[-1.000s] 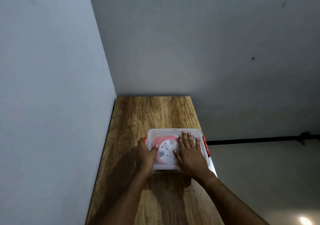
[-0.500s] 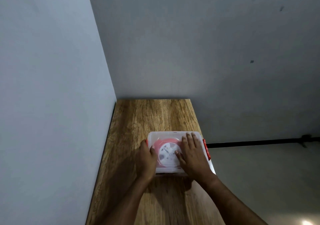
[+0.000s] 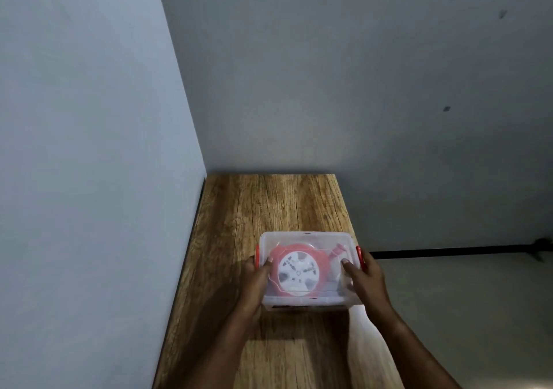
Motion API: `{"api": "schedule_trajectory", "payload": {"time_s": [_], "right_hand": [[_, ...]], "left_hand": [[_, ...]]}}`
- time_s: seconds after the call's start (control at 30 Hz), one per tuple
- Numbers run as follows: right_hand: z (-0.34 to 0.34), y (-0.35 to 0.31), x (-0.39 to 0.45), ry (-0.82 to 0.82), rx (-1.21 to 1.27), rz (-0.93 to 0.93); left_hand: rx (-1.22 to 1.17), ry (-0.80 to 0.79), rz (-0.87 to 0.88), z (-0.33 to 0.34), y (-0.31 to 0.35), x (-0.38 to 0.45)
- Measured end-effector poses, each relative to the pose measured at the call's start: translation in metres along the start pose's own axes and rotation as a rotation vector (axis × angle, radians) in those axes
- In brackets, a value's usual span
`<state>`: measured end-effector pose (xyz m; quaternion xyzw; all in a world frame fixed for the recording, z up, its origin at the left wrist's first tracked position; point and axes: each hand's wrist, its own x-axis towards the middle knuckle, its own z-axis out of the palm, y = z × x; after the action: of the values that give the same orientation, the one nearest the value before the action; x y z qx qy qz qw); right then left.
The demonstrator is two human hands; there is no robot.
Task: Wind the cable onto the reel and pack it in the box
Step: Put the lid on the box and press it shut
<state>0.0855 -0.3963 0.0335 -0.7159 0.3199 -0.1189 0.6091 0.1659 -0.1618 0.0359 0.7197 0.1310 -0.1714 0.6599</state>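
Low in the frame, I see my left hand (image 3: pixel 258 281) and right hand (image 3: pixel 363 281) gripping opposite ends of a clear lidded box (image 3: pixel 305 239) holding a red reel (image 3: pixel 297 270), on a wooden table (image 3: pixel 254 206).

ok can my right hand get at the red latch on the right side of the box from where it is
Probably yes. The right hand already rests against the right end of the box, its fingers beside the red latch, and nothing lies between them.
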Motion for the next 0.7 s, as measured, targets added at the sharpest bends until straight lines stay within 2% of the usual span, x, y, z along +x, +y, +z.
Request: {"api": "schedule_trajectory", "payload": {"time_s": [0.3, 0.47, 0.7], "right_hand": [[0.024, -0.037, 0.040, -0.065, -0.004, -0.093], [0.047, -0.070, 0.083, -0.077, -0.012, -0.182], [0.085, -0.106, 0.154, -0.067, -0.036, -0.214]], "left_hand": [[0.104, 0.022, -0.003, -0.005, 0.042, 0.039], [0.041, 0.057, -0.022, -0.004, 0.078, 0.088], [0.145, 0.052, -0.004, 0.001, 0.132, 0.155]]}}
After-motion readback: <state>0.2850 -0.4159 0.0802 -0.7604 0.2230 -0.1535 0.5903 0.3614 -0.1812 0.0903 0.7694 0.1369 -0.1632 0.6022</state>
